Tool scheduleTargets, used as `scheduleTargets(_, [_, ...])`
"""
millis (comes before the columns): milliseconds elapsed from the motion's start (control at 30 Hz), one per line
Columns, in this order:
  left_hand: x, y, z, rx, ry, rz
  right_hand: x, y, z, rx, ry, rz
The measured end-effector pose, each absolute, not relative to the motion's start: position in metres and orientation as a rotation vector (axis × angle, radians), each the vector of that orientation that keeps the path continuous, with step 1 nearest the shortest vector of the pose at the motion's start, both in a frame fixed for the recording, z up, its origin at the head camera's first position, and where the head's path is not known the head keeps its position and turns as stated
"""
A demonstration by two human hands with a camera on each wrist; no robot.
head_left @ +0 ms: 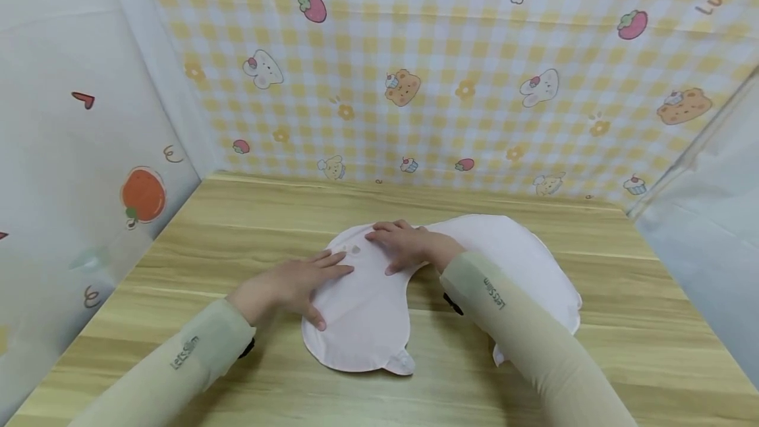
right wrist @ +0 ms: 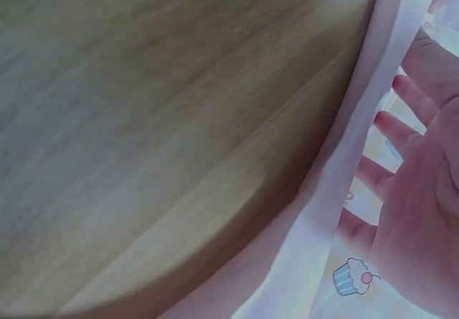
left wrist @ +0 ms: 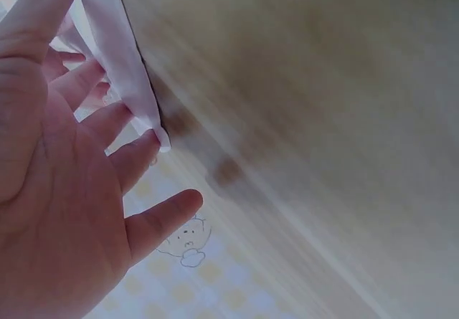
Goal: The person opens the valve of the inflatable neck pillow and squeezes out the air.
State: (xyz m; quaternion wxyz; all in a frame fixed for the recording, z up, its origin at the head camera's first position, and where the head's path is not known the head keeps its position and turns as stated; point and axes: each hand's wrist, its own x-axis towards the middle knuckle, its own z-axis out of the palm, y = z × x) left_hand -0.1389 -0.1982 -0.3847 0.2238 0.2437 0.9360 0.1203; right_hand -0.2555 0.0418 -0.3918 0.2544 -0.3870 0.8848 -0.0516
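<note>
A pale pink, curved flat cloth piece (head_left: 367,321), U-shaped like a bib, lies on the wooden table. A small tab with a round snap (head_left: 400,362) sticks out at its near left end. My left hand (head_left: 302,283) rests on the left lobe's outer edge, fingers spread and straight. Over the top of that lobe my right hand (head_left: 409,247) lies with relaxed fingers touching the cloth, its forearm crossing the right lobe. In the left wrist view, the fingers of the left hand (left wrist: 64,168) reach the cloth edge (left wrist: 122,46). The right wrist view shows fingertips along the cloth (right wrist: 337,147).
Wood-grain table (head_left: 255,203) surrounds the cloth on all sides. A yellow checked backdrop (head_left: 356,45) with cartoon prints stands behind it, and a white printed sheet (head_left: 77,150) hangs at the left. Pale sleeves cover both forearms.
</note>
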Motion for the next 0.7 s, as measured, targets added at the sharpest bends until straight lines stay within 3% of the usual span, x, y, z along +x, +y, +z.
scheduleTargets(700, [-0.127,-0.226,-0.381,0.549,2.614,0.405,-0.252,0.053,-0.396,-1.000,2.478,-0.128])
